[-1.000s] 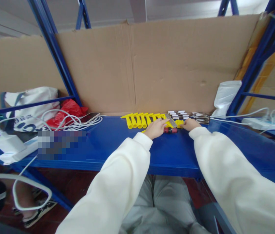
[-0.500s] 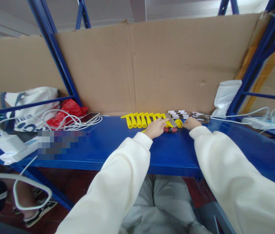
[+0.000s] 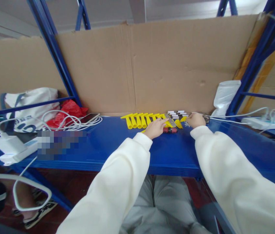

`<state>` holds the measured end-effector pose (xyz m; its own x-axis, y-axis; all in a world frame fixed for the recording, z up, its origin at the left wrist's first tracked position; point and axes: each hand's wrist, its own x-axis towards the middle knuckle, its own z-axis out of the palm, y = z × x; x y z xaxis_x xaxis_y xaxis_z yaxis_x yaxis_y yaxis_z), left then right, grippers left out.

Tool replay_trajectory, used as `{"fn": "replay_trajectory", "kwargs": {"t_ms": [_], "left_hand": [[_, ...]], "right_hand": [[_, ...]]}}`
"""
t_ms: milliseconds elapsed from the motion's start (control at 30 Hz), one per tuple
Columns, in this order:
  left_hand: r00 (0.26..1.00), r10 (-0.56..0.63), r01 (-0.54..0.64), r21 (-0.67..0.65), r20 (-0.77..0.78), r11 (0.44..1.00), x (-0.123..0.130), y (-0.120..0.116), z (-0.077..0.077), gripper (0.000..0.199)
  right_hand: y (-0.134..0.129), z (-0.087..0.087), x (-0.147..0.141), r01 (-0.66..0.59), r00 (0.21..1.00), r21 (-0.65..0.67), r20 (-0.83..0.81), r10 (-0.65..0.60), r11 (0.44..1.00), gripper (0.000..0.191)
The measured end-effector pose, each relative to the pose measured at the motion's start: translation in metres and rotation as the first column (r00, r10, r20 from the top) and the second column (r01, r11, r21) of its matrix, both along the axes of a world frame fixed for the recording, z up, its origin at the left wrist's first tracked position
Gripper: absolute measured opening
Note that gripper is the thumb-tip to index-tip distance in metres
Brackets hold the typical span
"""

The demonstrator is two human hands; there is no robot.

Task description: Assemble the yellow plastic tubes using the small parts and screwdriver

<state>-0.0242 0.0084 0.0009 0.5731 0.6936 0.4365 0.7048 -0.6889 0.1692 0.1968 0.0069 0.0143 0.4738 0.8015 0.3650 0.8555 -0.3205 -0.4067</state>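
My left hand (image 3: 155, 128) is closed around a yellow-handled scraper whose grey metal blade (image 3: 171, 121) points up and right; the palm hides most of the handle. A little to the right, my right hand (image 3: 196, 120) pinches a small yellow plastic piece (image 3: 183, 119) by its right end. Between the hands, more small yellow pieces (image 3: 179, 124) lie on the blue shelf. Left of my left hand stretches a row of yellow plastic handles (image 3: 135, 120). A dark red and black tool part (image 3: 170, 130) rests just in front of the blade, too small to make out.
Black-and-white small packs (image 3: 176, 114) sit behind the blade. Partly hidden metal-looking pieces (image 3: 206, 119) are beside my right hand. A cardboard sheet (image 3: 171, 65) closes off the back. White cables (image 3: 88, 123), a red bag (image 3: 70, 110) and a power strip (image 3: 21, 151) occupy the left.
My right hand has shifted slightly right and up, drawing a yellow piece away from the others near the blade. My left hand has stayed where it was.
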Motion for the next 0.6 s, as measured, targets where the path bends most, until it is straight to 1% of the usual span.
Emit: {"fn": "replay_trajectory", "kwargs": {"t_ms": [33,100,133,167,200,233,300,333,367,400,433,467,533,600], "left_hand": [[1.0,0.0,0.0,-0.001,-0.001,1.0,0.0,0.0,0.0,0.046],[1.0,-0.002,0.002,-0.002,-0.001,1.0,0.0,0.001,0.0,0.046],[1.0,-0.003,0.003,-0.003,-0.001,1.0,0.0,0.001,0.0,0.046],[1.0,-0.003,0.003,-0.003,0.0,1.0,-0.001,0.002,-0.001,0.046],[1.0,-0.004,0.004,-0.001,0.002,1.0,-0.001,0.002,-0.001,0.045],[1.0,-0.004,0.004,0.001,0.004,1.0,-0.001,0.003,-0.002,0.045],[1.0,-0.002,0.002,0.001,0.005,1.0,-0.001,0.003,-0.002,0.045],[1.0,0.0,0.0,0.0,0.006,1.0,-0.001,0.004,-0.003,0.045],[1.0,0.003,-0.002,-0.003,0.007,1.0,-0.001,0.004,-0.003,0.045],[1.0,0.004,-0.004,-0.006,0.009,1.0,-0.001,0.004,-0.003,0.045],[1.0,0.006,-0.006,-0.01,0.011,1.0,-0.001,0.004,-0.003,0.044],[1.0,0.006,-0.006,-0.013,0.013,1.0,-0.001,0.004,-0.003,0.044],[1.0,0.0,0.0,-0.016,0.014,1.0,-0.001,0.004,-0.004,0.044],[1.0,-0.009,0.009,-0.017,0.014,1.0,-0.001,0.005,-0.004,0.045]], "right_hand": [[-0.001,0.003,-0.001,0.013,1.0,0.085,-0.028,-0.011,0.996,0.024],[-0.002,0.007,-0.003,0.04,0.992,0.26,-0.128,-0.006,0.965,0.021],[-0.002,0.009,-0.005,0.052,0.977,0.326,-0.211,0.019,0.944,0.021],[-0.002,0.01,-0.008,0.057,0.947,0.367,-0.315,0.066,0.928,0.02],[-0.002,0.011,-0.01,0.057,0.892,0.386,-0.433,0.126,0.921,0.02],[-0.002,0.011,-0.013,0.049,0.812,0.386,-0.552,0.188,0.921,0.02],[-0.002,0.012,-0.019,0.004,0.604,0.374,-0.74,0.296,0.927,0.02],[-0.003,0.012,-0.021,-0.023,0.507,0.369,-0.797,0.329,0.929,0.021],[-0.003,0.011,-0.022,-0.047,0.43,0.366,-0.832,0.35,0.929,0.022],[-0.004,0.011,-0.023,-0.07,0.379,0.367,-0.85,0.365,0.928,0.023],[-0.003,0.01,-0.022,-0.095,0.354,0.369,-0.856,0.378,0.925,0.025],[-0.003,0.009,-0.021,-0.121,0.357,0.367,-0.851,0.386,0.922,0.028],[0.001,0.007,-0.017,-0.189,0.41,0.352,-0.82,0.4,0.917,0.035],[0.005,0.005,-0.013,-0.265,0.494,0.331,-0.76,0.423,0.905,0.04]]}}
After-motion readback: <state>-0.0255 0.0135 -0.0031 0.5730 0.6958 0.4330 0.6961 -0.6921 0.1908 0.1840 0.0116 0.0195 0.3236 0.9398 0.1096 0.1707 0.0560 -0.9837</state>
